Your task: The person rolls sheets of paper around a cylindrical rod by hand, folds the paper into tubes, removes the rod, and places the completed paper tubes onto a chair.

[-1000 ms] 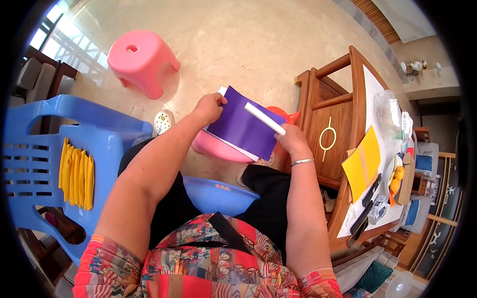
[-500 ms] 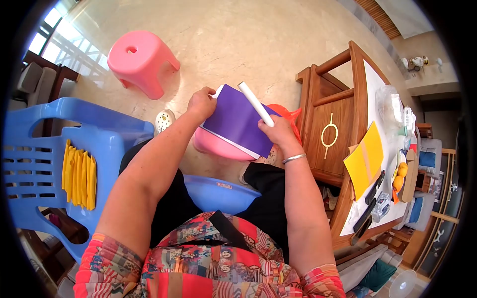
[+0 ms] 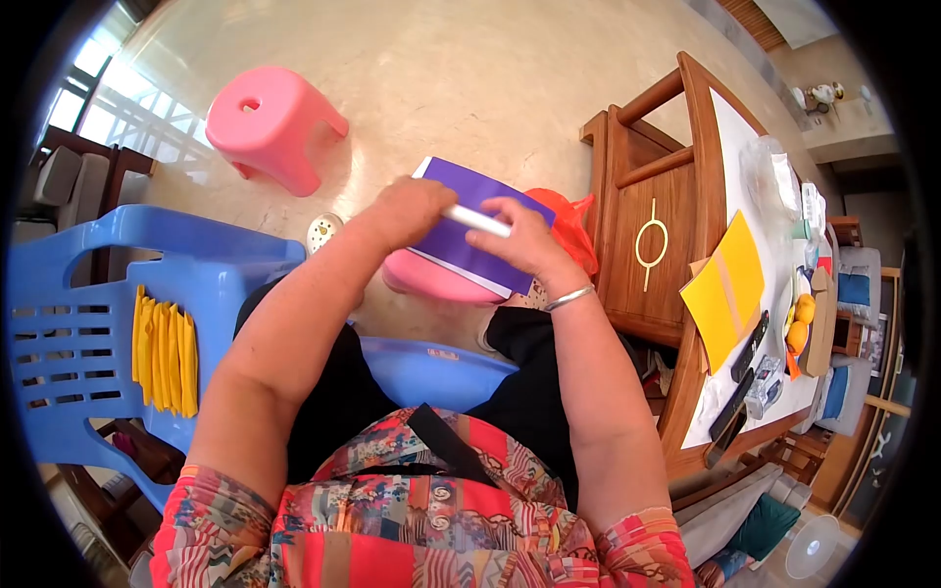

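Observation:
Over the pink stool [image 3: 436, 278] in front of me lies a purple sheet [image 3: 475, 253], with a white edge showing along its side. My left hand [image 3: 412, 208] is closed around the left end of a slim white cylinder [image 3: 477, 220], held just above the sheet. At the cylinder's other end, my right hand [image 3: 518, 235] grips it between thumb and fingers. Whether the cylinder is a rolled sheet or a solid tube cannot be made out. A red plastic bag [image 3: 569, 227] sits just beyond the sheet's right side.
Another pink stool [image 3: 274, 122] stands on the floor ahead left. Folded yellow packets [image 3: 165, 353] lie on a blue chair [image 3: 221, 284] at my left. To the right, a wooden table [image 3: 694, 392] carries a yellow sheet [image 3: 723, 292], a black-handled item [image 3: 735, 402] and orange fruit [image 3: 798, 328].
My left hand has moved from the sheet's upper left corner onto the white cylinder. The cylinder has swung from steep to nearly level and dropped closer to the purple sheet.

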A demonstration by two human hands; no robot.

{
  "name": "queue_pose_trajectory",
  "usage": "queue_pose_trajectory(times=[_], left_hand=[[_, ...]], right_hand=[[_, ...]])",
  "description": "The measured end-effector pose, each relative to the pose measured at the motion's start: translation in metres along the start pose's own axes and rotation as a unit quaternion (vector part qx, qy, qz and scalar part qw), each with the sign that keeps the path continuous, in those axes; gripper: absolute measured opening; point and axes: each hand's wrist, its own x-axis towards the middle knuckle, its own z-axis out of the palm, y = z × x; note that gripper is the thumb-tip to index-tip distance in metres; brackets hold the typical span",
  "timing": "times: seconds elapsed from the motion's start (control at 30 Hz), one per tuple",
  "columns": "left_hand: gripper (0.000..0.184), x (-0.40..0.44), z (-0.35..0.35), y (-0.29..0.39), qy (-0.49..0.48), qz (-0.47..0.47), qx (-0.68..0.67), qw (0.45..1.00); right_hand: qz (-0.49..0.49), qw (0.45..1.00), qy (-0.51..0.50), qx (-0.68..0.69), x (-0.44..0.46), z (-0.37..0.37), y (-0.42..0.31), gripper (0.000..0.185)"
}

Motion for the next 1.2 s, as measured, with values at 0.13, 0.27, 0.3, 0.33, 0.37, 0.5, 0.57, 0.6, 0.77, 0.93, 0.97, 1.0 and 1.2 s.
queue_pose_trajectory(times=[0.13,0.27,0.3,0.33,0.37,0.5,0.57,0.6,0.77,0.93,0.97,1.0,1.2], left_hand=[[0.023,-0.005,-0.010,-0.043,0.064,-0.155,0.003,0.986],[0.024,-0.008,-0.042,-0.060,0.101,-0.269,-0.041,0.957],[0.025,-0.009,-0.048,-0.062,0.109,-0.287,-0.050,0.950],[0.025,-0.010,-0.055,-0.060,0.104,-0.296,-0.061,0.948],[0.026,-0.009,-0.062,-0.058,0.099,-0.306,-0.073,0.944],[0.027,-0.010,-0.076,-0.049,0.084,-0.316,-0.103,0.939],[0.026,-0.008,-0.073,-0.048,0.108,-0.311,-0.111,0.938],[0.026,-0.008,-0.075,-0.044,0.119,-0.307,-0.115,0.937],[0.027,-0.007,-0.086,-0.035,0.060,-0.326,-0.110,0.937],[0.027,-0.006,-0.084,-0.039,0.048,-0.315,-0.105,0.942],[0.027,-0.006,-0.084,-0.039,0.046,-0.315,-0.105,0.942],[0.027,-0.006,-0.084,-0.039,0.045,-0.315,-0.106,0.942],[0.026,-0.005,-0.076,-0.040,0.048,-0.305,-0.109,0.945]], right_hand=[[0.018,0.987,0.061,-0.149,-0.003,-0.007,0.000,0.051],[-0.052,0.956,0.022,-0.287,-0.012,0.015,0.011,0.057],[-0.072,0.949,0.025,-0.305,-0.013,0.023,0.011,0.058],[-0.093,0.941,0.027,-0.324,-0.014,0.029,0.013,0.059],[-0.099,0.940,0.026,-0.327,-0.013,0.034,0.016,0.063],[-0.127,0.934,0.025,-0.333,-0.011,0.047,0.030,0.064],[-0.131,0.929,0.015,-0.345,-0.010,0.049,0.033,0.063],[-0.146,0.924,0.021,-0.352,-0.011,0.051,0.033,0.058],[-0.161,0.913,0.001,-0.375,-0.012,0.058,0.026,0.033],[-0.188,0.907,-0.008,-0.377,-0.007,0.064,0.038,0.019],[-0.181,0.907,-0.013,-0.379,-0.006,0.065,0.042,0.020],[-0.179,0.910,-0.016,-0.373,-0.004,0.064,0.040,0.020],[-0.150,0.914,-0.033,-0.375,0.002,0.056,0.032,0.023]])
